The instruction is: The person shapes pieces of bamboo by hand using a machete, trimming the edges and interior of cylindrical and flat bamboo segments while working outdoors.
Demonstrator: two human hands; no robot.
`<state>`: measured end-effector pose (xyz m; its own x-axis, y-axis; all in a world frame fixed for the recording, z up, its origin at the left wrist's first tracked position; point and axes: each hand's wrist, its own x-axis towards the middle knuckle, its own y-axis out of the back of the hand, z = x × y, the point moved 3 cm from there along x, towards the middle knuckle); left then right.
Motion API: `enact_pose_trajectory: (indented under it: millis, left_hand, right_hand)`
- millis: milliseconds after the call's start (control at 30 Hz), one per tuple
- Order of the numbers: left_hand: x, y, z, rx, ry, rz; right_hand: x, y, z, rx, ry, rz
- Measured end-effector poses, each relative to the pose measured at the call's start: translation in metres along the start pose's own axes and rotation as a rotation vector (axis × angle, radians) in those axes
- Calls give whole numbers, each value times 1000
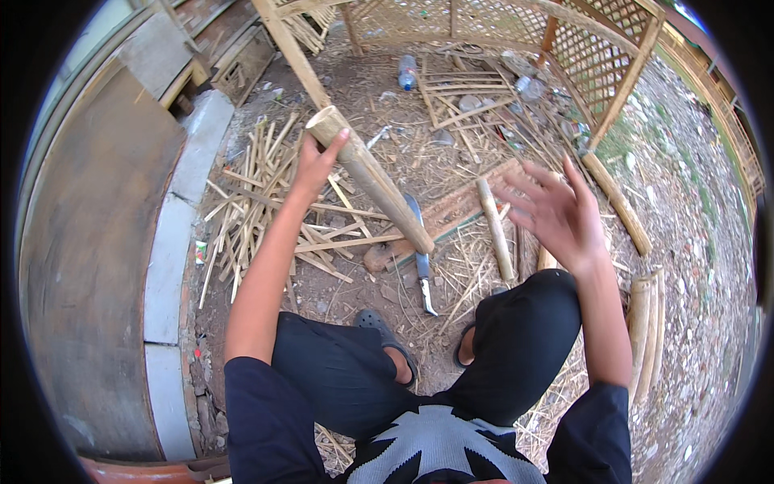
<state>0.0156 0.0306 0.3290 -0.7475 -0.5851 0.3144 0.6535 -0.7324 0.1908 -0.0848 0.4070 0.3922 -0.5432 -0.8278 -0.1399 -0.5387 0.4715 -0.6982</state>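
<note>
My left hand is closed around the upper end of a thick bamboo section, which it holds at a slant. The section's lower end points down to the right, in front of a machete. Part of the machete's blade is hidden behind the bamboo, and its handle points toward my feet. My right hand is raised above my right knee with its fingers spread, slightly blurred, holding nothing. Below it to the left, a thinner bamboo piece lies beside a reddish-brown wooden board.
Many split bamboo strips lie in a loose heap at left, beside a concrete ledge. Bamboo pieces rest to my right, with another length farther off. A plastic bottle and a lattice fence are at the back.
</note>
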Motion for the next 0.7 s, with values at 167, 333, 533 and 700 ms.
enact_pose_trajectory:
  millis: [167,333,533,700]
  left_hand:
    - [-1,-5,11,78,22,0]
    - [-5,-17,21,90,4,-45]
    - [-7,-26,26,128,-28,-139]
    - [-9,-38,31,130,-27,-160]
  right_hand:
    - [55,-57,-7,150,131,-173]
    - [85,-78,-4,239,185,-241]
    - [93,-87,8,365,178,-254]
    - [93,-76,5,391,192,-255]
